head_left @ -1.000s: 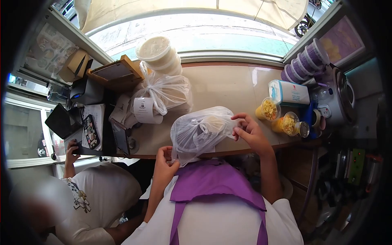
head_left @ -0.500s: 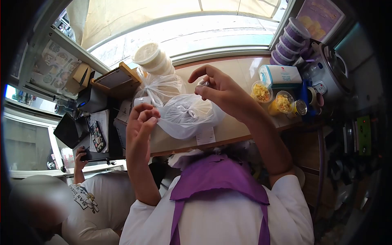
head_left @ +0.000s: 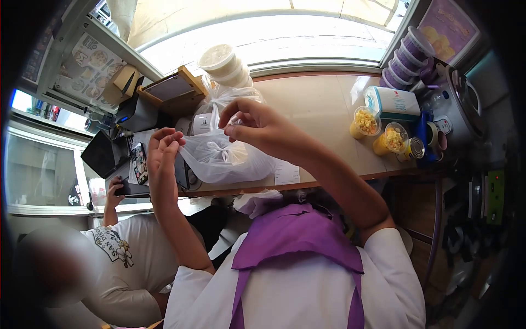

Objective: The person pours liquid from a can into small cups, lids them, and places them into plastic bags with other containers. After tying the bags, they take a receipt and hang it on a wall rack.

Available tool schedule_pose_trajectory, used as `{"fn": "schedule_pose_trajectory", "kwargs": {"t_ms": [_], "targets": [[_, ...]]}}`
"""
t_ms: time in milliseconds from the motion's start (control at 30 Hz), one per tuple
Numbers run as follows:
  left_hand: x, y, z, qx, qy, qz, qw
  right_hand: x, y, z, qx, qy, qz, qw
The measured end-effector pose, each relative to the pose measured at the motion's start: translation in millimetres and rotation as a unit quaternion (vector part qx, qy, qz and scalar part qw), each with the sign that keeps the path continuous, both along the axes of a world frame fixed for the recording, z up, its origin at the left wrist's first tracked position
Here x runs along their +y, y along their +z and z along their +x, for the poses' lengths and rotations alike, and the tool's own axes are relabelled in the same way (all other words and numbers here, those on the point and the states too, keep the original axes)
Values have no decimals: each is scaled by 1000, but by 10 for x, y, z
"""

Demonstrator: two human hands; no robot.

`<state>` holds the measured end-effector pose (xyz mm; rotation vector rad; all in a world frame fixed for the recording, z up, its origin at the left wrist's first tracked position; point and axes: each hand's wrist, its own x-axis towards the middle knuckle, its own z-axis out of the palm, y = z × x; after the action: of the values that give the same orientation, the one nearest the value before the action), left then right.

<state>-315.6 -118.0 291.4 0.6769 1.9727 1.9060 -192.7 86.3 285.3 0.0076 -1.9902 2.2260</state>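
Note:
My left hand [head_left: 164,153] pinches a stretched corner of a white plastic bag [head_left: 219,164] between thumb and fingertips. The bag sits near the counter's front edge, with a bunched, knotted-looking top; its contents are hidden. Above its top is my right hand [head_left: 249,123], fingers curled and pinched around a small whitish bit I cannot make out. Behind the hands stands a second tied plastic bag [head_left: 216,98], partly covered by my right hand. A small white piece with a dark mark [head_left: 201,123] shows between the two bags. A paper receipt [head_left: 286,172] lies right of the nearer bag.
Lidded tubs [head_left: 222,63] stand by the window. To the right are cups of yellow food [head_left: 393,138], a can [head_left: 413,149], a white-and-teal package [head_left: 397,103] and stacked purple tubs [head_left: 405,60]. At left, a co-worker's hand [head_left: 114,192] is near a phone [head_left: 139,163].
The nearer bag has slid left along the counter, away from the receipt. Both my hands have moved left with it, the left still pinching its corner. The view has shifted slightly.

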Motion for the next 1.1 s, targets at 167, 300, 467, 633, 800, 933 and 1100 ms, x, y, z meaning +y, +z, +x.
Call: {"fn": "schedule_pose_trajectory", "kwargs": {"t_ms": [167,300,467,633,800,933,1100], "targets": [[-133,-151,-56,32,10,-67,997,-180,-266,-76,10,22,-29,999],[-232,-72,116,260,126,-346,893,-158,-282,168,49,-175,239,954],[-462,-2,507,336,168,-128,918,-15,-507,993,-178,-180,244,936],[-419,-357,849,-185,-335,37,923,-360,-2059,1750,-521,113,120,837],[-153,-1107,1166,-90,-486,-331,804,-1107,-4189,1939,-293,-266,281,874],[-454,-1950,1499,9,-471,-412,780,-1176,-4195,1493,-364,-344,273,821],[-963,-3125,1925,144,-65,-434,887,-1241,-4561,1762,-354,-323,187,858]]}}
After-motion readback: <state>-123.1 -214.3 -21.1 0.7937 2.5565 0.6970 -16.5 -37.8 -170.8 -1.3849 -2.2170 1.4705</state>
